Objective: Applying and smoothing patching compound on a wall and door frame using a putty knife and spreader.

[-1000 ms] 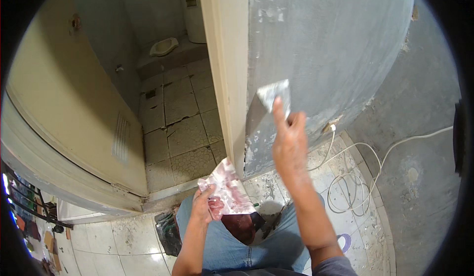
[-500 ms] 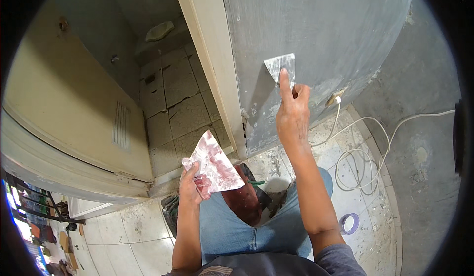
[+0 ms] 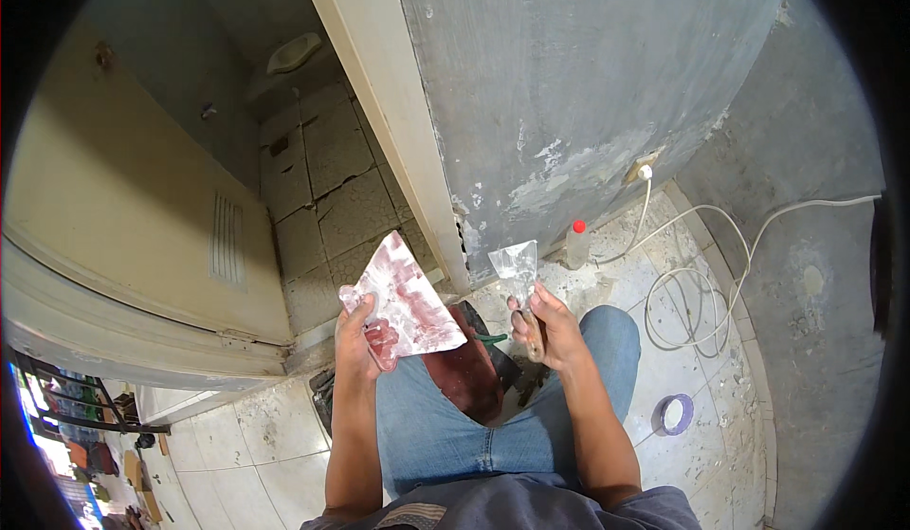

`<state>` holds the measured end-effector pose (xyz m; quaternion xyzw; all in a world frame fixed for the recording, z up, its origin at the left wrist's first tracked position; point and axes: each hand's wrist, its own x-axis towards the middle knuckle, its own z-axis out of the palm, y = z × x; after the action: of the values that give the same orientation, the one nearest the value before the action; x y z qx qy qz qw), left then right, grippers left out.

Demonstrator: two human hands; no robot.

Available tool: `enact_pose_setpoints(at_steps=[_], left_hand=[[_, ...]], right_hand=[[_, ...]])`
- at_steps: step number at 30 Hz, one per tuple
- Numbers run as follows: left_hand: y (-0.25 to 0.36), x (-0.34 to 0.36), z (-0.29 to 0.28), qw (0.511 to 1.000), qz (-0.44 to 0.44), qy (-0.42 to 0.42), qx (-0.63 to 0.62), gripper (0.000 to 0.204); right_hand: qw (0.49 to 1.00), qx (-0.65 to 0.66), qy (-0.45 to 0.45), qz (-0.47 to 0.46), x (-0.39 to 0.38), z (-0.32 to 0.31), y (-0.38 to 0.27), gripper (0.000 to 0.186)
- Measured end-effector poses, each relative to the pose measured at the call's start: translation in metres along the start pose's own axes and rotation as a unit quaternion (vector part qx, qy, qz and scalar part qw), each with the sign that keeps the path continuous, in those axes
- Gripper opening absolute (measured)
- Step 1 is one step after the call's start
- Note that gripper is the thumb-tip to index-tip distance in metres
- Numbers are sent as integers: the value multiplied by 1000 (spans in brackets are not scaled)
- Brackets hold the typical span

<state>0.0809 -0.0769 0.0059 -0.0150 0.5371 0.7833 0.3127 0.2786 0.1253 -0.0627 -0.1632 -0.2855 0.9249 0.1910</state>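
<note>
Cream colour covers the door [image 3: 142, 198] at the far left, which stands open beside the door frame [image 3: 379, 103]. Next comes the left hand [image 3: 354, 336]. Its fingers are narrow around the corner of a triangular reddish board [image 3: 408, 298], with the thumb on the upper face. White paste is smeared over this board, and it stays almost where it was a moment ago, above the left knee.

Between the knees lies a long dark-red thing [image 3: 464, 378]; I cannot tell what it is.

More to the right, the change is clear. Half a second ago the scraper [image 3: 515, 263] was up at the grey wall [image 3: 569, 75], with the index finger stretched along its blade. Now the right hand [image 3: 559, 326] has brought it down, nearer to the board, and the fingers are wrapped about the handle. White material remains on the blade, which seems apart from the wall, so I judge that the wall work is paused for this instant.

Behind the scraper, a red-capped bottle [image 3: 576, 247] now shows. Farther right are a white cable [image 3: 706, 210] and a purple roll [image 3: 689, 414] on the floor.
</note>
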Motion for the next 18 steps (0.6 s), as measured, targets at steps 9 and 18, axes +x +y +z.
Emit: enact_pose_setpoints(at_steps=[9,18], left_hand=[[-7,-9,37,993,-88,-81,-5,23],[20,-25,41,987,-134,-92,-13,23]], right_hand=[[828,-486,-91,-264,-20,29,-27,33],[571,-702,-172,-388,-6,30,-62,62]])
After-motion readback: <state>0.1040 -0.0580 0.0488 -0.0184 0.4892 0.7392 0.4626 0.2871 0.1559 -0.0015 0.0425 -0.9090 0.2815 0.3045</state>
